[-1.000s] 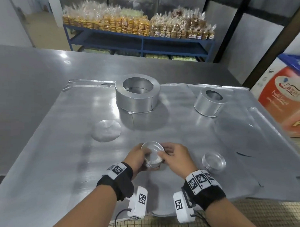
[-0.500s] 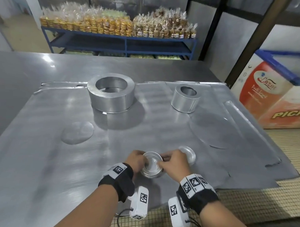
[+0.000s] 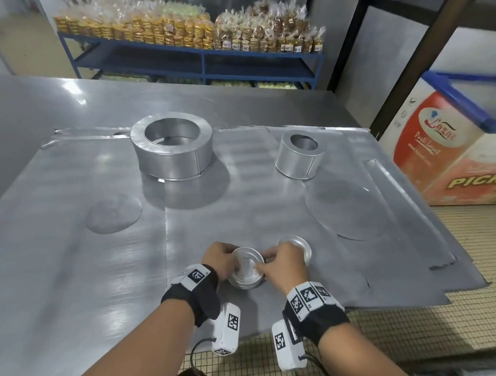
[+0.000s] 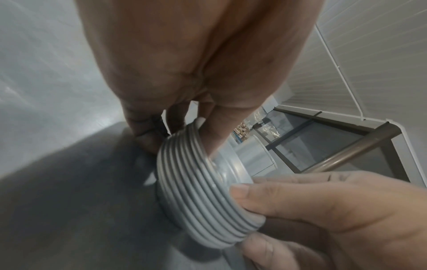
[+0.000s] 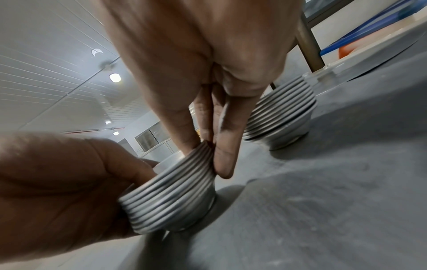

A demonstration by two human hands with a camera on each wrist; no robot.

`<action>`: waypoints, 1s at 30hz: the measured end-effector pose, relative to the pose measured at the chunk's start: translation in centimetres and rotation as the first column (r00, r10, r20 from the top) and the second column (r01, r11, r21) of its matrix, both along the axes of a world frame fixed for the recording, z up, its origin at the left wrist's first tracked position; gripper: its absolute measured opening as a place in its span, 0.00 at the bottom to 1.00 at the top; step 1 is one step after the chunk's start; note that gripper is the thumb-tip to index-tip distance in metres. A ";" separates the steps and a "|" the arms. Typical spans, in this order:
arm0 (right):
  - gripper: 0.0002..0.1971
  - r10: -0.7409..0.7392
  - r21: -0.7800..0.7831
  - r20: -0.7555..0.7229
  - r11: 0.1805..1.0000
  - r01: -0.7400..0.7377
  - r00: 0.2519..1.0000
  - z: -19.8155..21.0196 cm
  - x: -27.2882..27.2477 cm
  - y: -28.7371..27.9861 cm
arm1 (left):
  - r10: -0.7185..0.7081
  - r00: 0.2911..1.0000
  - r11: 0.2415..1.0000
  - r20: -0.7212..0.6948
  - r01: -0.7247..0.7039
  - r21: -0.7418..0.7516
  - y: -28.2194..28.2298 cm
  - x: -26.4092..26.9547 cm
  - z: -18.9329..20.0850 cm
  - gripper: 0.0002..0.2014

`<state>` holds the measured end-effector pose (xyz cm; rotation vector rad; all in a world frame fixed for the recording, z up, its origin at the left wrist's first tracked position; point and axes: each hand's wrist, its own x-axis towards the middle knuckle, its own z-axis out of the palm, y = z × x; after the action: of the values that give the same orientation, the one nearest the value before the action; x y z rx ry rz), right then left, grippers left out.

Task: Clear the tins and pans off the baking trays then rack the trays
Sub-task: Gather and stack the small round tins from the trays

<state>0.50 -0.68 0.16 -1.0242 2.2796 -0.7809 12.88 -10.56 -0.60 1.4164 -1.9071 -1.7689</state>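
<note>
Both hands [image 3: 222, 258] [image 3: 283, 269] bring the tin stack [image 3: 246, 270] nearer the tray's front edge, and the second stack [image 3: 302, 246] now sits just behind the right hand.

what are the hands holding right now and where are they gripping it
Both hands hold one stack of small nested tins by its ridged rims: left hand on the left side, right hand on the right.

Two stacks of small nested tins: one stack [image 3: 247, 268] between the two hands, the other stack [image 3: 298, 247] just beyond the right hand. Each holds roughly ten tins, though the rims blur. Farther ahead stand two ring pans, a large one [image 3: 171, 148] and a smaller one [image 3: 299, 154], with two flat discs [image 3: 114, 213] [image 3: 350, 211].
</note>
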 end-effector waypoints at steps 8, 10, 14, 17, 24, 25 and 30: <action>0.10 -0.011 0.022 -0.011 1.000 0.012 1.000 0.7 0.0 -0.1 | -0.133 0.974 0.989 0.184 0.142 -0.034 -2.2 -0.6 0.2 0.14; 0.13 -0.050 0.009 -0.037 0.999 0.051 0.998 1.5 -0.3 -0.1 | -0.174 0.961 0.982 0.213 0.186 -0.035 -2.9 -0.8 0.2 0.14; 0.05 -0.220 -0.056 -0.023 0.974 0.218 0.975 2.8 -2.1 0.1 | -0.237 0.940 0.969 0.247 0.247 -0.010 -3.6 -0.9 0.3 0.14; 0.08 -0.295 -0.028 -0.165 0.955 0.295 0.941 2.9 -4.1 0.6 | -0.253 0.933 0.965 0.257 0.263 -0.004 -3.9 -1.0 0.5 0.13; 0.20 -0.287 0.259 -0.142 0.913 0.316 0.947 2.4 -6.3 1.4 | -0.290 0.922 0.956 0.256 0.291 0.036 -4.4 -1.3 0.8 0.13; 0.18 -0.278 0.295 -0.118 0.907 0.301 0.953 2.3 -6.4 1.4 | -0.290 0.921 0.956 0.261 0.290 0.042 -4.5 -1.4 0.9 0.13; 0.11 -0.344 0.327 0.079 0.896 0.301 0.936 1.8 -7.4 0.8 | -0.301 0.917 0.953 0.262 0.285 0.099 -5.1 -1.8 1.2 0.12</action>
<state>-6.90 0.14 1.94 -0.4401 2.3854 -0.5693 11.05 -15.65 0.64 1.5324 -2.3378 -1.8466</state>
